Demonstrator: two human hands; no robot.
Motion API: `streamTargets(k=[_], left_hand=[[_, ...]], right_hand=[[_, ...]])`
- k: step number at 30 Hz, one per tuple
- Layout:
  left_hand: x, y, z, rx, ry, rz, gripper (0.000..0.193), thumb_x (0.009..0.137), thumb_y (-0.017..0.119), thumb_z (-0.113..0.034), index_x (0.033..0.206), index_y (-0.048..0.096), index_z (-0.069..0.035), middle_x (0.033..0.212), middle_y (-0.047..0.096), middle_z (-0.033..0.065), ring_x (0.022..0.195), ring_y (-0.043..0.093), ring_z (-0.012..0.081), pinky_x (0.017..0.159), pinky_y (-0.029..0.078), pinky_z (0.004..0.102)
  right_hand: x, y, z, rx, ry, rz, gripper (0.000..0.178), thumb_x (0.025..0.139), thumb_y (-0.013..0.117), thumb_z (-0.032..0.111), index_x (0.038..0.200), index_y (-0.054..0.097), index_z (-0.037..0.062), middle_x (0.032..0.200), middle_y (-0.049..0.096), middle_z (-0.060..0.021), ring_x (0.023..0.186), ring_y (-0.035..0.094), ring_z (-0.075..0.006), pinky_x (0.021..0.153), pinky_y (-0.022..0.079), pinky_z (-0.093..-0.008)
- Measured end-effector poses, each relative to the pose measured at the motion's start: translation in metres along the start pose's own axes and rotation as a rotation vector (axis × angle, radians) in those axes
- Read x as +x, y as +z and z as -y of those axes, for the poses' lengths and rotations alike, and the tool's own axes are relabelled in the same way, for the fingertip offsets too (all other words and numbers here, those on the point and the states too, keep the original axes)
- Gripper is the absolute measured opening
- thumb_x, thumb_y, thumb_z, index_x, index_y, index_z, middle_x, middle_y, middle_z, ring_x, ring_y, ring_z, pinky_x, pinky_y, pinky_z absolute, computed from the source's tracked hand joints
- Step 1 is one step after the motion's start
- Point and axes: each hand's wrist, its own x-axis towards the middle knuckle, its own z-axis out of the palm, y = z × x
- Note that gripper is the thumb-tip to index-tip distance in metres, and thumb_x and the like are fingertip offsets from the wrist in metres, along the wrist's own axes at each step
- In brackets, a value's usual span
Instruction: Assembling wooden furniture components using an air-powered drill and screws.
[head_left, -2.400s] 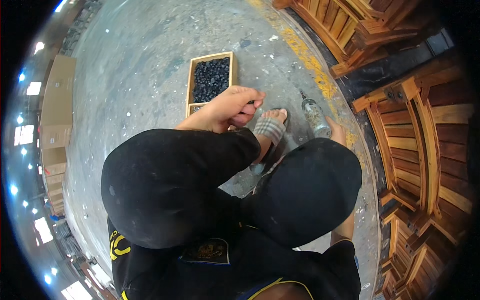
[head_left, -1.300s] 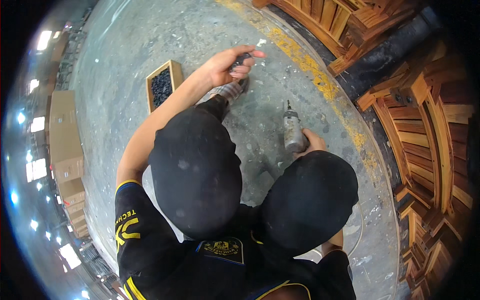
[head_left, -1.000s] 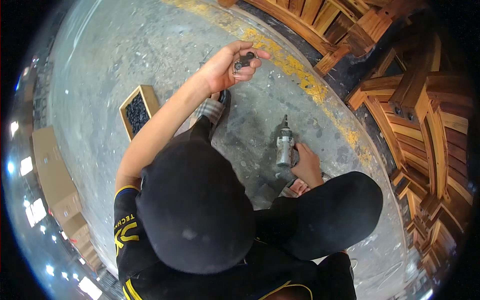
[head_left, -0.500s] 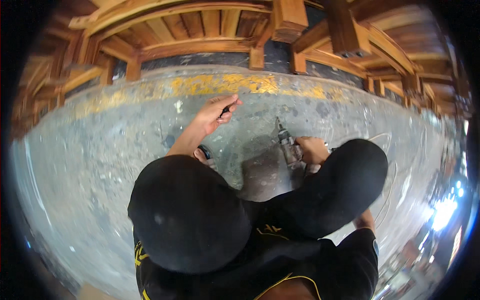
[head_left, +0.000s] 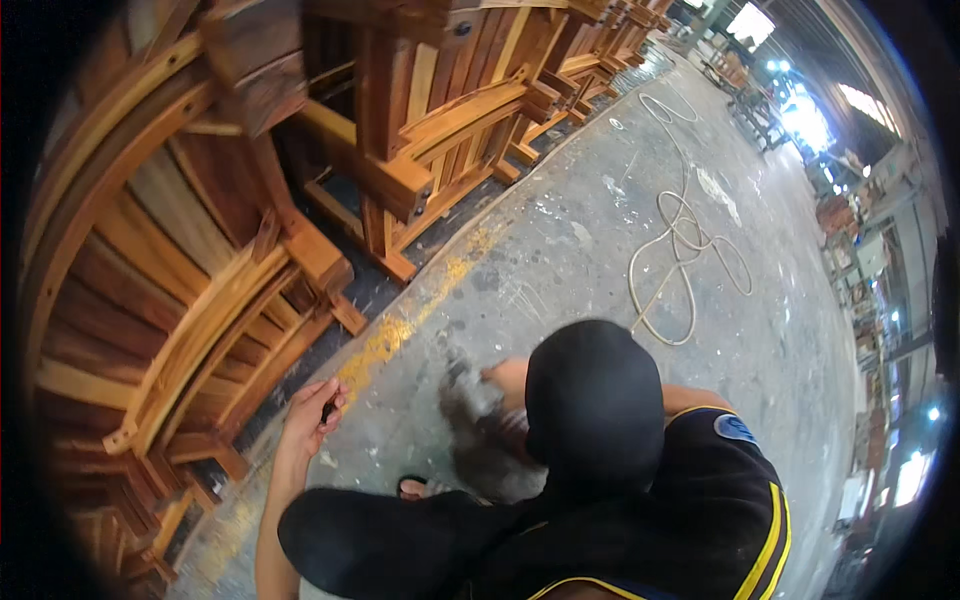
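My left hand (head_left: pixel 312 420) is raised at the left, near the wooden furniture, its fingers closed around a small black object (head_left: pixel 327 411) whose kind I cannot make out. My right hand (head_left: pixel 508 381) grips a grey pistol-shaped drill (head_left: pixel 470 388) low over the concrete floor, in front of my right knee. Motion smears the drill, and its bit does not show clearly. My bent knees in black cloth hide part of the right wrist and forearm.
Slatted wooden benches (head_left: pixel 465 115) stand in a row along the left and far side. A faded yellow line (head_left: pixel 385 342) runs beside them. A pale hose (head_left: pixel 690 262) lies looped on the floor (head_left: pixel 560 262) ahead. My sandalled foot (head_left: pixel 412 487) shows between the knees.
The view has swung to the right, bringing the looped hose and the workshop's far end into sight. My left hand keeps the small black object, my right hand the drill.
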Motion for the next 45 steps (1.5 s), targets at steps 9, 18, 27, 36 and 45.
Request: streamTargets(k=[9, 18, 27, 36, 45], left_hand=[[0.043, 0.03, -0.059, 0.577, 0.053, -0.016, 0.026, 0.094, 0.056, -0.026, 0.082, 0.064, -0.004, 0.061, 0.054, -0.0032, 0.049, 0.043, 0.0047, 0.045, 0.031, 0.0203], [0.13, 0.022, 0.041, 0.174, 0.053, -0.26, 0.027, 0.089, 0.063, -0.029, 0.085, 0.068, -0.003, 0.06, 0.052, -0.0042, 0.051, 0.042, 0.0046, 0.044, 0.029, 0.0224], [0.166, 0.034, 0.053, 0.415, 0.086, -0.292, 0.031, 0.09, 0.06, -0.032, 0.078, 0.064, -0.004, 0.06, 0.054, -0.004, 0.047, 0.04, 0.0048, 0.042, 0.029, 0.0224], [0.16, 0.05, 0.062, 0.175, -0.011, -0.411, 0.034, 0.094, 0.055, -0.029, 0.069, 0.056, -0.007, 0.052, 0.042, -0.0047, 0.039, 0.035, 0.0046, 0.036, 0.023, 0.0236], [0.186, 0.058, 0.085, 0.327, 0.16, -0.568, 0.033, 0.096, 0.052, -0.028, 0.078, 0.061, -0.002, 0.055, 0.045, -0.0031, 0.044, 0.039, 0.0061, 0.042, 0.028, 0.0244]], right_hand=[[0.037, -0.02, 0.066, -0.027, -0.487, -0.2, 0.036, 0.068, 0.062, 0.015, 0.104, 0.058, 0.0106, 0.09, 0.063, -0.012, 0.082, 0.064, -0.033, 0.066, 0.05, -0.0445], [0.061, -0.011, 0.043, 0.026, -0.616, -0.268, 0.034, 0.066, 0.065, 0.015, 0.098, 0.058, 0.0112, 0.086, 0.059, -0.0094, 0.069, 0.064, -0.0327, 0.057, 0.049, -0.045], [0.063, -0.017, 0.019, -0.038, -0.422, -0.257, 0.044, 0.06, 0.07, 0.011, 0.102, 0.057, 0.0084, 0.09, 0.062, -0.0131, 0.074, 0.066, -0.033, 0.06, 0.052, -0.0428], [0.08, 0.004, 0.017, 0.015, -0.39, -0.213, 0.053, 0.053, 0.072, 0.012, 0.104, 0.057, 0.0118, 0.089, 0.06, -0.0094, 0.077, 0.065, -0.0307, 0.059, 0.052, -0.0415], [0.088, 0.003, 0.008, 0.058, -0.347, -0.197, 0.044, 0.059, 0.07, 0.009, 0.102, 0.059, 0.0084, 0.089, 0.062, -0.0126, 0.079, 0.066, -0.0312, 0.061, 0.052, -0.0415]])
